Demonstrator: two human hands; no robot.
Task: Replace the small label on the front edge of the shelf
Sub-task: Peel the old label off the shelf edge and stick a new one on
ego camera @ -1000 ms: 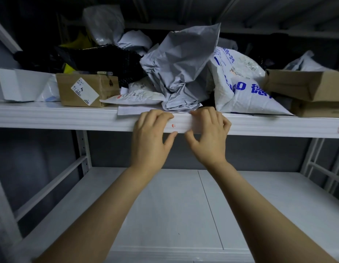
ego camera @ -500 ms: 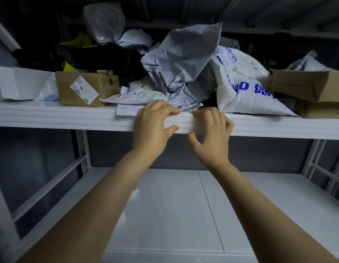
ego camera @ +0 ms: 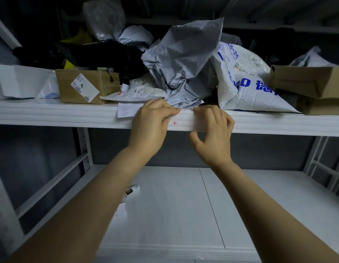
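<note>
Left grip point(ego camera: 151, 128): fingers curled over the shelf point(ego camera: 51, 115) edge; cannot tell if pinching.
Right grip point(ego camera: 215, 135): bent fingers on the front edge, thumb free; hold unclear.
Label point(ego camera: 184, 123): on the front edge, between both grips.
Just left: paper slip point(ego camera: 125, 110) overhanging the edge.
Behind: grey bag point(ego camera: 184, 61), printed white bag point(ego camera: 240, 86).
Farther left: cardboard box point(ego camera: 87, 86).
Below: small roll point(ego camera: 132, 190) on the lower shelf point(ego camera: 184, 215).
</note>
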